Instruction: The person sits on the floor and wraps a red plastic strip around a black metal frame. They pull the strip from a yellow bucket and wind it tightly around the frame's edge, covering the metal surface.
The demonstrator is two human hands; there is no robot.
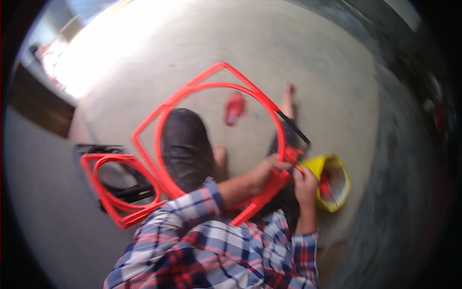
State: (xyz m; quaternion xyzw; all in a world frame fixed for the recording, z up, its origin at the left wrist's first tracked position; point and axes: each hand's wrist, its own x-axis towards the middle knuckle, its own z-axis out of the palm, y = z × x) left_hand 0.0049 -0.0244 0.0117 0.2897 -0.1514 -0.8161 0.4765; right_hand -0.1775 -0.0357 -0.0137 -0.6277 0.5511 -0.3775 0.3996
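A large angular frame (204, 73) with a round ring inside it rests across my lap. Most of it is covered in red, and one stretch at the right shows bare black. My left hand (267, 172) is closed on the red frame at its right side. Close beside it, my right hand (306, 186) pinches a thin red strand that meets the frame near a loose red bunch (292, 154). Motion blur hides the exact hold of the fingertips. A yellow container (342, 192) with red material (326, 185) in it stands just right of my right hand.
At my left lies a smaller red frame (126, 219) with a ring, upon black frames (98, 149). A blurred red object (234, 109) lies on the concrete floor (332, 91) ahead, seen through the big ring. A dark wooden piece (41, 101) stands farther left.
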